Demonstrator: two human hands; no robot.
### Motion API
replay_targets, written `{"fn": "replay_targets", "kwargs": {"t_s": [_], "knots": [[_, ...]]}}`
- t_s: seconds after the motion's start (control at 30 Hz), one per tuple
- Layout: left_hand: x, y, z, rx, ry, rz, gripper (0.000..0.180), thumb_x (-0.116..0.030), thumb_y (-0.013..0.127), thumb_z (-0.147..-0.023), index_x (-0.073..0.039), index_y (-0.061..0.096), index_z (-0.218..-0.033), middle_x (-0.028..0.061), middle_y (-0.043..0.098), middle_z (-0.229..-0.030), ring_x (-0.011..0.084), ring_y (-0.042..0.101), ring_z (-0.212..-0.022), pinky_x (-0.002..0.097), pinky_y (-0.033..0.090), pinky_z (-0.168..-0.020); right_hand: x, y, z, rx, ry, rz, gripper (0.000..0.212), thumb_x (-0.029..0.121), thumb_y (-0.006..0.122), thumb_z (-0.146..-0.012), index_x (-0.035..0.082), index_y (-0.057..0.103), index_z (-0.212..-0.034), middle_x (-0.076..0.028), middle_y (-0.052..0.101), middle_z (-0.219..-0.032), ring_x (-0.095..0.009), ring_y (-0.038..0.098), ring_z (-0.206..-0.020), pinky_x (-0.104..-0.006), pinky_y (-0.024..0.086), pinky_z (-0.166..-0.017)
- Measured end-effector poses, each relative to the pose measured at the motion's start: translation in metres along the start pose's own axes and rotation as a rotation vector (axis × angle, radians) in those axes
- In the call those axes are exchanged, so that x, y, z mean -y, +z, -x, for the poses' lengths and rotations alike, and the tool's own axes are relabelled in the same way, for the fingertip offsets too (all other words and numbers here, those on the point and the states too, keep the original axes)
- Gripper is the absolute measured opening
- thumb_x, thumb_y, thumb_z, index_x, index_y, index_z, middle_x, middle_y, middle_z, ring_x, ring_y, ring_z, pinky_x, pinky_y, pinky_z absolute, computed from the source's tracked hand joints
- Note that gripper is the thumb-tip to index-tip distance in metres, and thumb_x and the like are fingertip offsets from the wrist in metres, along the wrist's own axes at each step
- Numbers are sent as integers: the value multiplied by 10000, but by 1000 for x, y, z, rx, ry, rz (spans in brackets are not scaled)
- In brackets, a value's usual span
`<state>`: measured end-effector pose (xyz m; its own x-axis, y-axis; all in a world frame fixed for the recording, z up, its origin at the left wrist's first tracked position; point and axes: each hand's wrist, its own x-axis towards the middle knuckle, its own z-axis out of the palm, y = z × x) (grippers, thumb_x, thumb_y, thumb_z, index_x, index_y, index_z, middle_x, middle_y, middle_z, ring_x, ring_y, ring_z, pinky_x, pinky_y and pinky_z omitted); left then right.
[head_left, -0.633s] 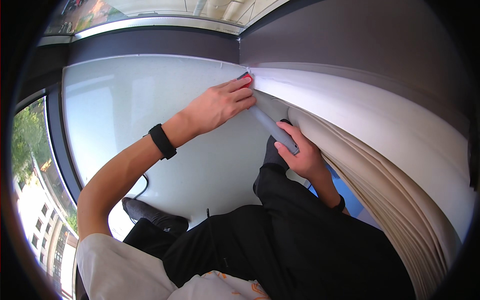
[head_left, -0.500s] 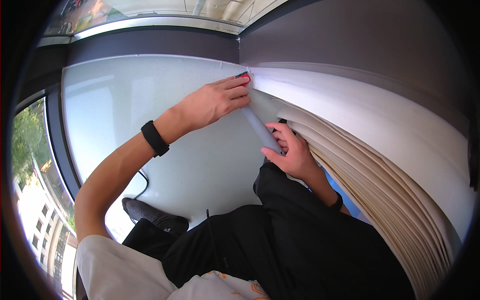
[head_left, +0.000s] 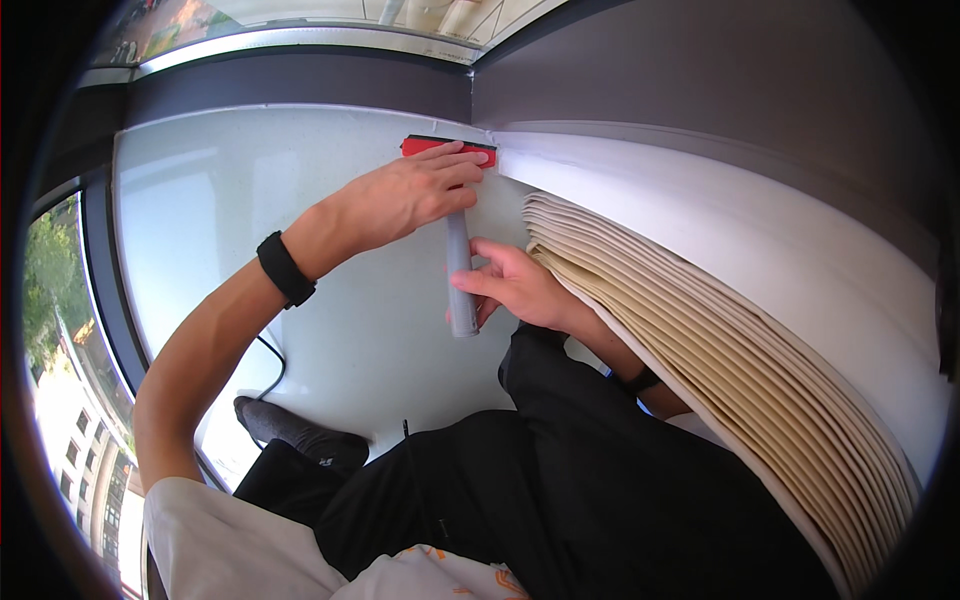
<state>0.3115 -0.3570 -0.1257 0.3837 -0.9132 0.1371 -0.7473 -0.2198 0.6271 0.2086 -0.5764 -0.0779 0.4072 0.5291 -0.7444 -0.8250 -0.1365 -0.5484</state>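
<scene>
A squeegee with a red head (head_left: 420, 147), a dark strip along its far edge and a grey handle (head_left: 461, 280) lies against the far edge of a glossy pale ledge (head_left: 350, 310), by the corner. My left hand (head_left: 425, 190) is closed over the top of the handle, its fingertips pressing on the red head. Lower down, my right hand (head_left: 515, 285) grips the handle near its end, thumb on top and some fingers hidden behind. The head's dark strip faces the dark wall base.
Beige pleated fabric (head_left: 690, 330) hangs in folds close to my right forearm. Behind it runs a white panel (head_left: 720, 210) below a dark wall (head_left: 700, 80). Windows stand at left and far side. My foot in a grey sock (head_left: 300, 435) rests near a black cable (head_left: 275, 375).
The squeegee has swung from slanted to nearly upright in view, its handle end moving left. More of the red head shows. Both hands have shifted left, and the pleated fabric has moved.
</scene>
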Motion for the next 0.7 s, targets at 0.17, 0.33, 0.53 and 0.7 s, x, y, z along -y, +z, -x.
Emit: {"fn": "replay_targets", "kwargs": {"t_s": [0.17, 0.33, 0.53, 0.7], "knots": [[1, 1, -2, -15, 9, -36, 194, 10, 633, -884, -1, 641, -1078, 136, 606, -1349, 327, 505, -1412, 400, 480, -1149, 2, -3, 0, 9, -11, 29, 359, 291, 602, -1077, -13, 516, -1249, -161, 759, -963, -225, 768, -838, -324, 610, -693], [-1, -1, 0, -20, 9, -56, 189, 9, 632, -884, -3, 640, -1073, 132, 612, -1337, 314, 504, -1417, 400, 472, -1156, 3, -4, 2, 6, 2, 12, 344, 263, 624, -1066, -22, 524, -1231, -159, 761, -945, -232, 774, -854, -318, 609, -680], [-5, -4, -1, 19, -21, -35, 269, 32, 617, -880, -11, 671, -1139, 138, 621, -1381, 331, 488, -1444, 417, 462, -1184, 5, -5, 8, -37, 26, 42, 377, 247, 628, -1064, -33, 517, -1291, -114, 730, -925, -205, 760, -844, -308, 584, -662], [-15, -8, 3, -59, -33, -52, 301, 11, 649, -875, -35, 672, -1171, 114, 663, -1304, 333, 544, -1384, 424, 558, -1045, 39, -6, 57, -130, 25, 199, 551, 195, 645, -1014, -13, 456, -1488, -71, 669, -915, -136, 650, -719, -275, 512, -673]]}}
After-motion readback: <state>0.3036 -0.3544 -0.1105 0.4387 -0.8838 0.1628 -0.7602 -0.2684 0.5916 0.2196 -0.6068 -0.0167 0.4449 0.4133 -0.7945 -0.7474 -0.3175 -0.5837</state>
